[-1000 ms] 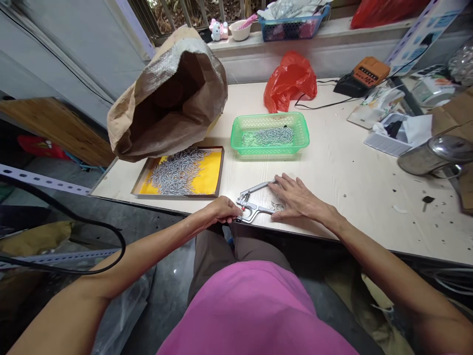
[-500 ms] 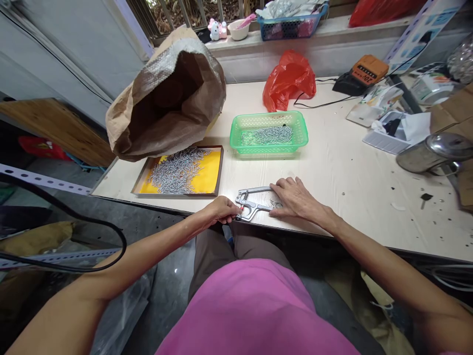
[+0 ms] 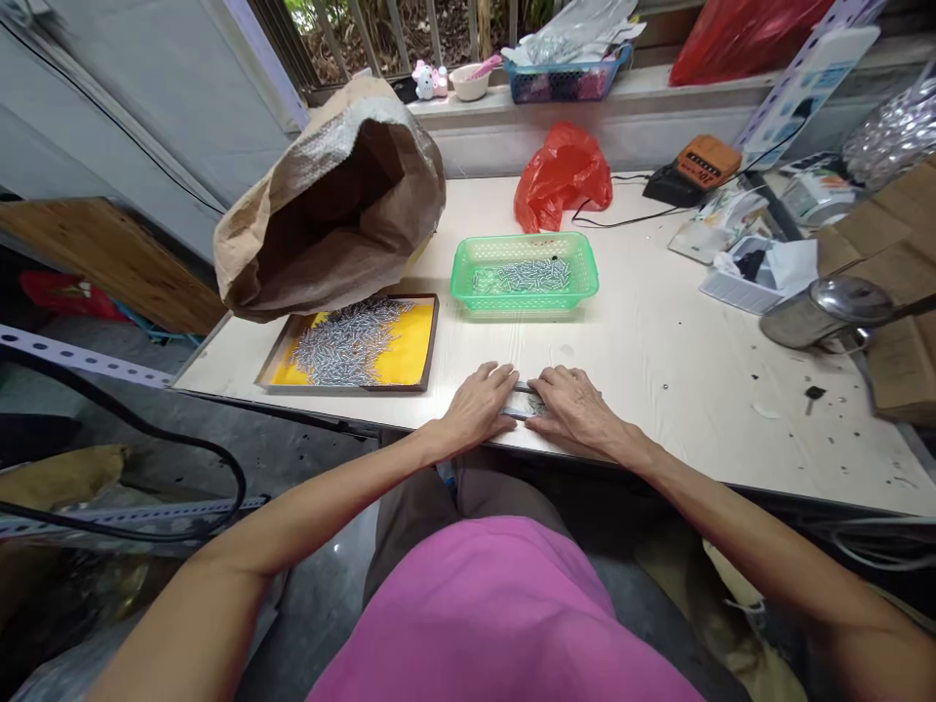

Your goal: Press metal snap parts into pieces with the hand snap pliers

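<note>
Beyond pliers (image 3: 518,413), green basket (image 3: 525,301), red bag (image 3: 562,175)

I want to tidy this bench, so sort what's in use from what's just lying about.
Seemingly in use:
- metal tool, between left hand and right hand
- small metal pieces in the yellow-lined tray
- green basket, holding similar pieces

Probably just lying about:
- red bag
- orange-and-black device
- metal jug

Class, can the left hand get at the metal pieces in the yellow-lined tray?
Probably yes: the left hand, on the metal tool, is near the tray, and the paper bag leaves many pieces uncovered.
</note>
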